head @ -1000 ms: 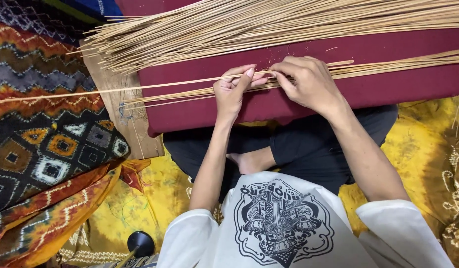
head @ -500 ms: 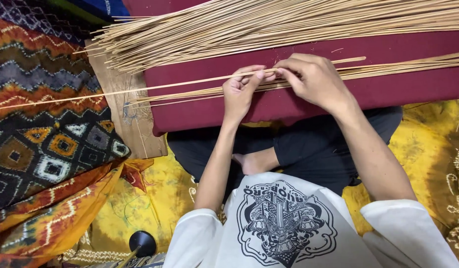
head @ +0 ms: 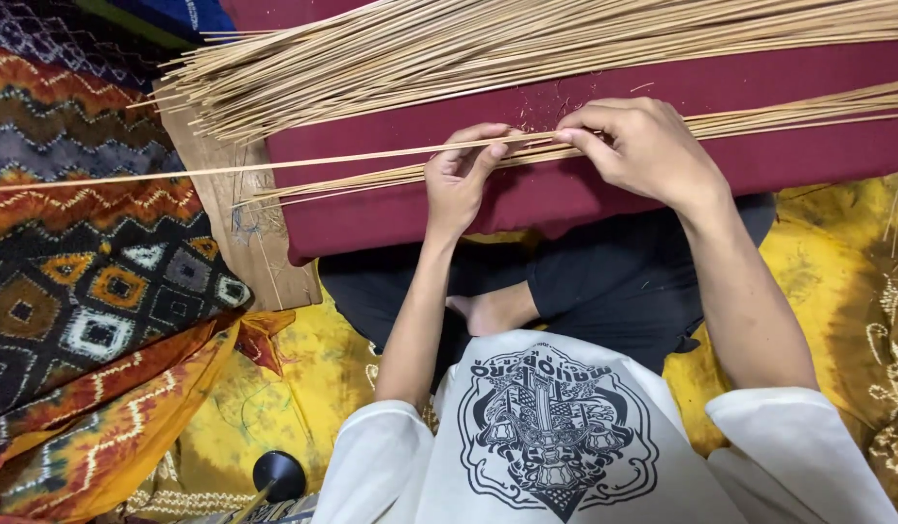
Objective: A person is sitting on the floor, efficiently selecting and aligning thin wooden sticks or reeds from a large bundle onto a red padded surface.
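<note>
Head view: I see my right hand [head: 653, 146] with thumb and forefinger pinched together on a single thin bamboo stick [head: 274, 165], which runs out leftward past the maroon cushion's left edge and over the patterned cloth. My left hand [head: 459, 180] sits just beside it, fingers curled and closed down on the small bundle of sticks [head: 362, 180] lying along the cushion's near edge, with the thumb under the single stick. The small bundle passes beneath both hands and continues to the right edge of the maroon cushion [head: 585, 107]. Along the cushion's far edge lies a large heap of the same pale sticks [head: 449, 49], well apart from the hands, its ends fanning out over the cushion's far left corner. A worn wooden board [head: 250, 243] shows under the cushion's left edge. Left of that lies a zigzag and diamond patterned cloth [head: 70, 281]. Below the cushion I see crossed legs in black trousers [head: 604, 281], a white printed shirt [head: 556, 437], and yellow batik fabric [head: 274, 408] spread on the floor.
</note>
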